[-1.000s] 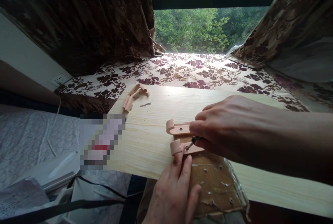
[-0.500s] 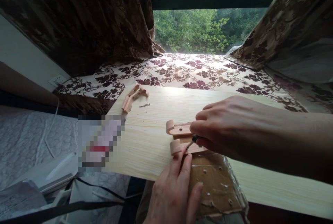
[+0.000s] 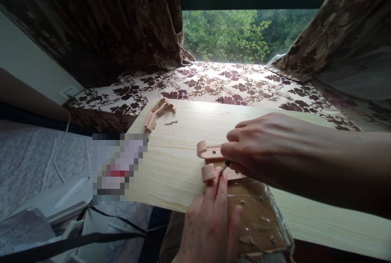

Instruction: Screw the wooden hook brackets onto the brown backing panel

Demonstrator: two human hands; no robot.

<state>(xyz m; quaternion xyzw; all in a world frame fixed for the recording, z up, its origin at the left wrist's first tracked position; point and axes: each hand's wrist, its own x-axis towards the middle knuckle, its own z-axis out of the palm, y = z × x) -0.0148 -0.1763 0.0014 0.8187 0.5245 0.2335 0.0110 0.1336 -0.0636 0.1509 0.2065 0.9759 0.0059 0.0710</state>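
Observation:
Two pinkish wooden pieces with curled ends lie side by side on a brown cardboard block (image 3: 253, 214) wrapped in clear tape. Dark screws show in the far wooden piece (image 3: 210, 152) and in the near wooden piece (image 3: 208, 172). My right hand (image 3: 259, 149) is closed around a screwdriver (image 3: 225, 167), its shaft slanting down-left to the near piece. My left hand (image 3: 210, 218) rests on the block, two fingertips at the screwdriver's tip and the thumb apart. Whether those fingertips pinch a screw is hidden.
The block lies on a pale wooden board (image 3: 174, 165). Farther left are more curved wooden pieces (image 3: 157, 113) and a few loose screws (image 3: 171, 123). A blurred patch covers the board's left edge. Behind are a floral cloth (image 3: 214, 79), curtains and a window.
My left hand has shifted slightly right, its two fingertips now closer together around the screwdriver's tip. My right hand has turned a little, still holding the screwdriver.

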